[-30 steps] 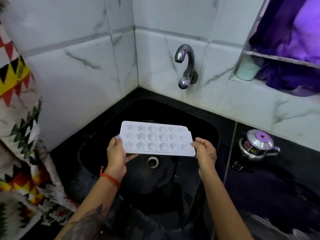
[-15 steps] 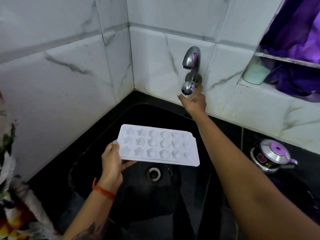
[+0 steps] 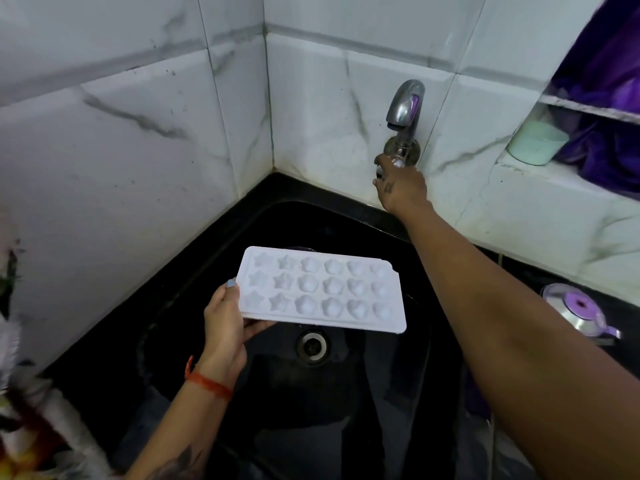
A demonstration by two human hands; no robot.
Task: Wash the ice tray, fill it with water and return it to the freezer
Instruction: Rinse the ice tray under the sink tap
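A white ice tray [image 3: 322,289] with star and flower moulds is held level over the black sink [image 3: 194,271], above the drain [image 3: 311,345]. My left hand [image 3: 225,323] grips its left short edge, thumb on top. My right hand [image 3: 398,188] reaches to the back wall, fingers closed around the knob under the chrome tap [image 3: 406,105]. No water comes from the spout. The knob itself is hidden by my fingers.
White marble tiles form the corner behind the sink. On the black counter at the right stands a steel pot with a purple-knobbed lid [image 3: 578,311]. A wall niche holds a pale green cup [image 3: 535,142] and purple cloth. Patterned fabric hangs at the far left edge.
My right hand let go of the tray's right end and rose to the tap knob. The left hand alone holds the tray now, at about the same spot over the sink.
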